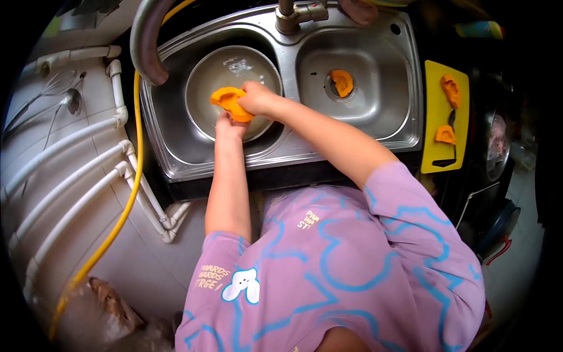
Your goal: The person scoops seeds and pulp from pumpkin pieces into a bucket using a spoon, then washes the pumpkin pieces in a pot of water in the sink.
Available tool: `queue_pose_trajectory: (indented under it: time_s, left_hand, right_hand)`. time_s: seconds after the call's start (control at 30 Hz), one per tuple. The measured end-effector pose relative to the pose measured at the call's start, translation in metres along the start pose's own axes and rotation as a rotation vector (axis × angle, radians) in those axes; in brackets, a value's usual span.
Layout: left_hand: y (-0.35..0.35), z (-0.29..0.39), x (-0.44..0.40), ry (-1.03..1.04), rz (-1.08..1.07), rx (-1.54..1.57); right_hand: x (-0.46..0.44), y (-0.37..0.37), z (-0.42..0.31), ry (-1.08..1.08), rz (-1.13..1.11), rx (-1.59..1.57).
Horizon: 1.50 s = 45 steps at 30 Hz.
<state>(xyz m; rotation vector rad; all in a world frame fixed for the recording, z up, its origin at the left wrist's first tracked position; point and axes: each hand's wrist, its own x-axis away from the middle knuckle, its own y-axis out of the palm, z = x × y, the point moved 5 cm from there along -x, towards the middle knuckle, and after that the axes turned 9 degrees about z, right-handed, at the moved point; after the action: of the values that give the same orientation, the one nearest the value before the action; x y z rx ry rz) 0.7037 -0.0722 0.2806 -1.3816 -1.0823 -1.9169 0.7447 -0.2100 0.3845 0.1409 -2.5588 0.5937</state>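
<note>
An orange pumpkin piece (227, 98) with a hollowed inside is held over a round metal bowl (199, 76) in the left basin. My left hand (231, 125) grips it from below, its fingers partly hidden by the piece. From the right, my right hand (256, 98) is closed around the same piece. Cloudy-looking water lies in the bowl, with bright reflections on its surface. Another pumpkin piece (341, 83) rests at the drain of the right basin (375, 108).
Right of the sink, a yellow cutting board (431, 111) carries two pumpkin pieces and a black-handled knife (444, 162). The faucet (288, 20) stands behind the basins. A thick grey pipe (143, 44) and a yellow hose (138, 135) run along the left, near white racks (64, 149).
</note>
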Motion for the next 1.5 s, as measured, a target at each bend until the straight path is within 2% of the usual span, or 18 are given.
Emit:
queue_pose_trajectory:
  time_s: [0.13, 0.2, 0.27, 0.33, 0.4, 0.5, 0.53, 0.57, 0.6, 0.67, 0.8, 0.87, 0.93, 1.0, 1.13, 1.23, 1.27, 1.5]
  left_hand:
    - [-0.018, 0.028, -0.015, 0.099, 0.319, -0.152]
    - [-0.022, 0.034, -0.016, 0.115, 0.398, -0.203]
    - [-0.023, 0.039, -0.013, 0.162, 0.401, -0.255]
    - [-0.03, 0.042, -0.035, 0.135, 0.352, -0.266]
    - [-0.026, 0.037, -0.038, 0.099, 0.293, -0.264]
    - [0.01, 0.026, -0.004, 0.099, 0.061, -0.31]
    - [0.019, 0.031, -0.001, 0.226, -0.044, -0.37]
    - [0.026, 0.035, 0.004, 0.353, -0.148, -0.43]
    - [0.029, 0.032, 0.013, 0.353, -0.149, -0.431]
    - [0.05, 0.031, 0.046, 0.701, -0.279, -0.677]
    - [0.048, 0.042, 0.048, 0.865, -0.204, -0.648]
    - [0.05, 0.049, 0.042, 0.892, -0.102, -0.949]
    - [0.054, 0.05, 0.044, 0.886, -0.139, -0.965]
    - [0.059, 0.049, 0.046, 0.887, -0.125, -1.234]
    - [0.066, 0.043, 0.059, 0.832, -0.257, -1.273]
    - [0.065, 0.037, 0.067, 0.459, -0.447, -0.852]
    - [0.064, 0.039, 0.066, 0.458, -0.445, -0.854]
    - [0.069, 0.035, 0.071, 0.388, -0.546, -0.788]
  right_hand:
    - [-0.048, 0.034, -0.004, 0.139, 0.049, 0.105]
    - [-0.065, 0.032, 0.017, 0.212, 0.502, 0.014]
    - [-0.061, 0.03, 0.038, 0.249, 0.654, -0.08]
    - [-0.057, 0.046, 0.05, 0.238, 0.746, 0.049]
    - [-0.056, 0.068, 0.048, 0.15, 0.618, 0.113]
    - [-0.079, 0.103, 0.073, 0.287, 0.347, -0.22]
    - [-0.068, 0.1, 0.057, 0.261, 0.221, -0.258]
    - [-0.056, 0.096, 0.051, 0.355, 0.248, -0.449]
    - [-0.05, 0.091, 0.046, 0.355, 0.249, -0.45]
    - [-0.042, 0.082, 0.04, 0.358, 0.225, -0.347]
    - [-0.009, 0.061, 0.017, 0.227, 0.258, -0.281]
    - [0.001, 0.061, 0.014, 0.247, 0.248, -0.459]
    - [-0.004, 0.064, 0.028, 0.269, 0.235, -0.551]
    - [-0.009, 0.065, 0.038, 0.288, 0.221, -0.647]
    - [-0.006, 0.059, 0.036, 0.374, 0.069, -0.774]
    - [-0.01, 0.051, 0.03, 0.449, -0.178, -0.909]
    - [-0.011, 0.053, 0.029, 0.462, -0.317, -0.933]
    - [-0.009, 0.046, 0.025, 0.505, -0.321, -0.994]
